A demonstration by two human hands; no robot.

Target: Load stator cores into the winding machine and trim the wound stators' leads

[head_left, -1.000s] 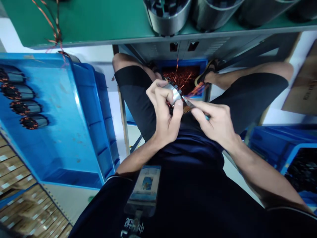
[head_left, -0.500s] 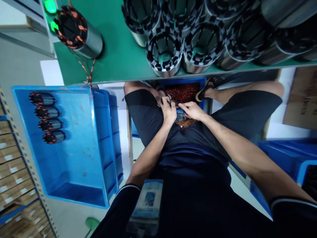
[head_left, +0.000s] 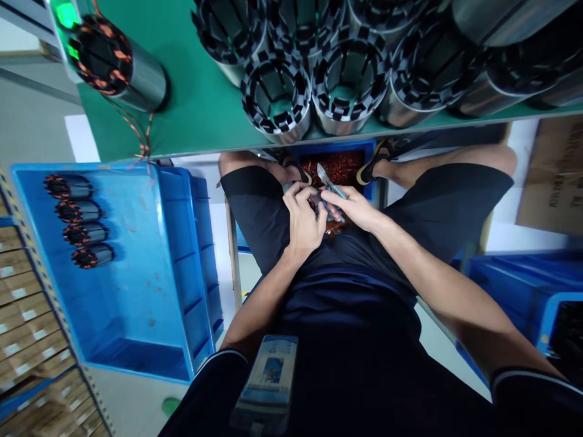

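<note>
My left hand (head_left: 306, 220) is curled around a wound stator (head_left: 312, 203) in my lap. Only a bit of dark body and copper shows between the fingers. My right hand (head_left: 357, 208) grips pliers (head_left: 336, 189) with blue handles, their metal jaws pointing up and away from me. Both hands are close together, and the fingertips hide where the pliers and stator meet. Below the hands lies something copper-coloured (head_left: 336, 228), partly covered. A blue bin (head_left: 371, 193) with reddish copper wire scraps sits between my feet.
Stators with black-and-white slot liners (head_left: 276, 100) crowd the green table (head_left: 195, 118). One copper-wound stator (head_left: 121, 67) stands at its left, wires hanging over the edge. Several wound stators (head_left: 86, 233) lie in a blue crate (head_left: 132, 315). A cardboard box (head_left: 553, 176) is at right.
The pliers now show in my right hand, jaws raised above the fingers. My left hand has turned slightly around the stator. The whole view has shifted a little.
</note>
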